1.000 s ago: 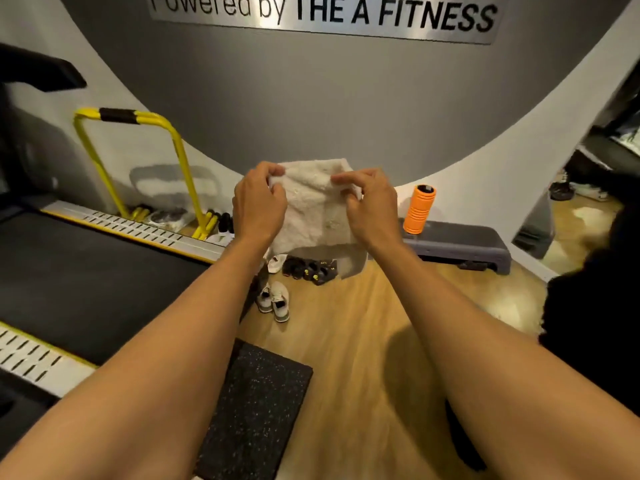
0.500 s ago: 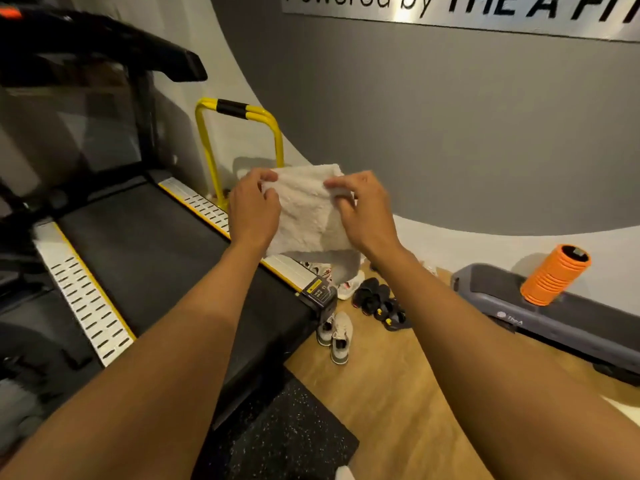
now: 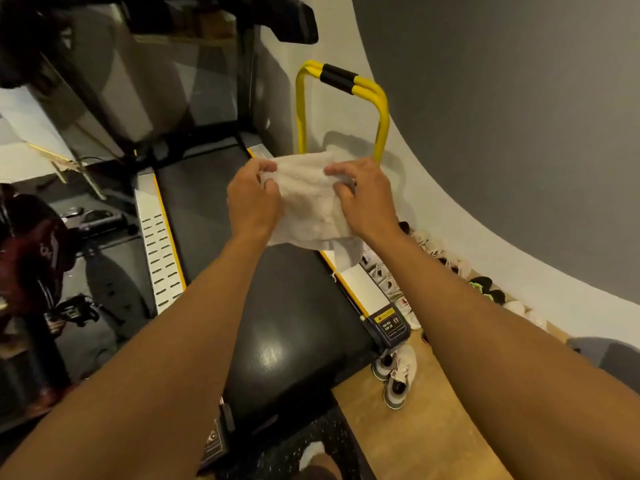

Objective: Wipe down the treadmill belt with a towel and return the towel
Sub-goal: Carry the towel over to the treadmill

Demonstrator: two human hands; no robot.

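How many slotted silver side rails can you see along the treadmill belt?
2: the left rail beside the belt, and the right rail, partly hidden behind the towel and hands.

Your hands hide the side edges of the white towel [image 3: 306, 199], and the towel hides part of the treadmill belt [image 3: 291, 317]. The top edge cuts off the treadmill console [image 3: 221, 15]. The shoes [image 3: 446, 261] along the wall are too small to count. The dark red thing [image 3: 31, 251] is cut off on your left.
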